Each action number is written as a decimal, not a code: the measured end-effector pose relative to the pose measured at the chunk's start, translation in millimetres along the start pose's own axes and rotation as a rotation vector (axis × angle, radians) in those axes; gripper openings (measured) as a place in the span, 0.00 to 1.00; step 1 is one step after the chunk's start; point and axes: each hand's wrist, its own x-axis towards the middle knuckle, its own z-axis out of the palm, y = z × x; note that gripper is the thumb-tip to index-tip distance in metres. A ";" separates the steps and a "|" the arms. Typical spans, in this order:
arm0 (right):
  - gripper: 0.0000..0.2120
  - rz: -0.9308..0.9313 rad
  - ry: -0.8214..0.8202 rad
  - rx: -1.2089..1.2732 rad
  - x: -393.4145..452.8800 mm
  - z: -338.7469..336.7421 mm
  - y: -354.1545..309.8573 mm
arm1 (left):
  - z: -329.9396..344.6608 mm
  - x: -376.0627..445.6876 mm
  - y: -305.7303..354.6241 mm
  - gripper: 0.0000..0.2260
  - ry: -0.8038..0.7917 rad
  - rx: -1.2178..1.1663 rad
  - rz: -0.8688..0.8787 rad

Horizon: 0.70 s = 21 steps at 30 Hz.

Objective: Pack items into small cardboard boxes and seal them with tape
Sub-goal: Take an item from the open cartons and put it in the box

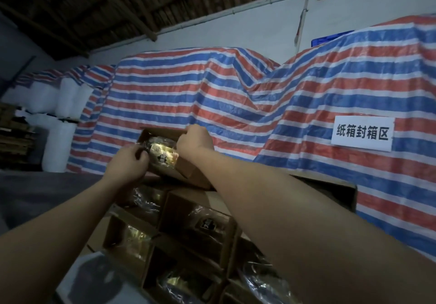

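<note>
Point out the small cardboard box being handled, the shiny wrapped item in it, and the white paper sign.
small cardboard box point(188, 170), head view, its brown right side wall.
shiny wrapped item point(164, 154), head view, its glossy golden top.
white paper sign point(362, 133), head view, its printed middle.

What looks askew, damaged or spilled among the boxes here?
Nothing looks damaged or spilled. The small cardboard box held up by the left hand and right hand is tilted, flaps open, with a shiny wrapped item showing inside. The open boxes below sit in rows. Dim light hides finer detail.
</note>
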 end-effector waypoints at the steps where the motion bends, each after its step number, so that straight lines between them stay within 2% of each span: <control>1: 0.03 0.028 -0.012 0.018 1.9 -11.0 -1.3 | -5.5 -1.7 12.1 0.07 0.056 -0.020 0.064; 5: 0.06 0.171 -0.016 0.110 2.5 -68.7 -1.3 | -27.7 -12.7 74.4 0.09 0.139 0.036 0.325; 8: 0.03 0.301 -0.034 0.200 -6.7 -126.2 -5.1 | -41.9 -21.4 125.6 0.20 0.102 0.235 0.460; 10: 0.08 0.391 -0.097 0.211 -17.0 -169.0 -8.7 | -50.2 -26.9 165.1 0.28 0.053 0.422 0.587; 12: 0.06 0.428 -0.174 0.173 -31.7 -212.6 -8.5 | -57.0 -36.2 207.6 0.34 -0.040 0.533 0.686; 14: 0.05 0.454 -0.181 0.136 -50.6 -255.7 -1.4 | -57.8 -50.3 250.4 0.39 -0.152 0.534 0.756; 18: 0.06 0.559 -0.154 0.083 -92.6 -335.6 28.4 | -46.0 -87.4 333.3 0.36 -0.436 0.433 0.700; 21: 0.07 0.618 -0.169 0.055 -129.7 -389.9 58.1 | -25.8 -120.0 394.4 0.33 -0.583 0.451 0.693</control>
